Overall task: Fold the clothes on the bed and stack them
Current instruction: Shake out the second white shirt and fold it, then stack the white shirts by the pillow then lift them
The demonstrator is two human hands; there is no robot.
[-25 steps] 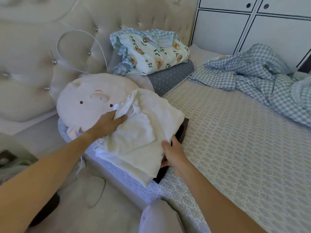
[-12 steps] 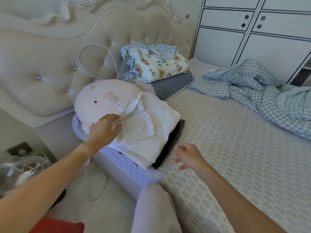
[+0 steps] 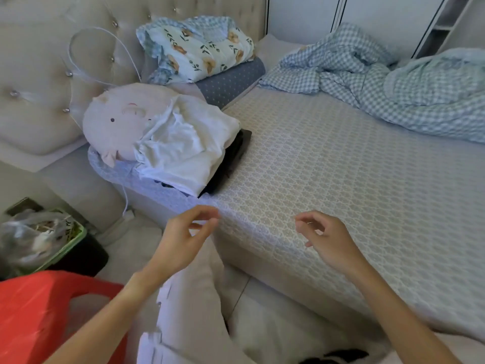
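Head view: my left hand (image 3: 183, 243) and right hand (image 3: 325, 243) hover, fingers loosely curled, empty; white garment (image 3: 183, 148) tops dark stack (image 3: 233, 158) on bed (image 3: 341, 179).

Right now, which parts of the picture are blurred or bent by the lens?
Head view: the plastic bag and red stool at lower left are smeared; the left hand is slightly soft; the wardrobe lines lean from wide-angle distortion; the white folded garment stays sharp.

Soft daylight brightens the patterned grey mattress cover (image 3: 328, 185) beyond both hands, while the near foreground dims, motion-blurred around the red plastic stool (image 3: 39, 311), with wide-angle bowing at edges.
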